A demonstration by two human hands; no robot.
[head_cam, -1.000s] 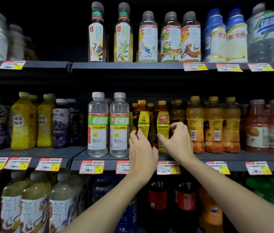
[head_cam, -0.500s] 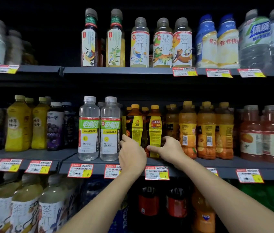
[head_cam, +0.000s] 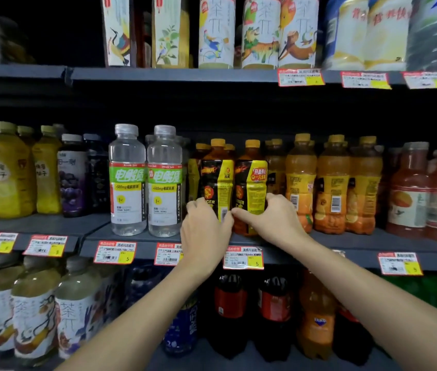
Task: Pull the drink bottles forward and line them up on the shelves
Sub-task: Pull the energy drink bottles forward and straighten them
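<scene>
Two grips work as a pair: the left grip (head_cam: 205,234) curls round the foot of the left bottle (head_cam: 217,180) and the right grip (head_cam: 273,223) clasps the right bottle (head_cam: 252,180). Both bottles stand near the shelf (head_cam: 351,247) front, likely being squared with the row.

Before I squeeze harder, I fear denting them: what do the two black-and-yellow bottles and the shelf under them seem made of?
The left bottle and right bottle look like clear plastic: amber drink shows above glossy, crinkled printed film. The shelf, thin-edged, even matte grey, is probably painted metal.
</scene>
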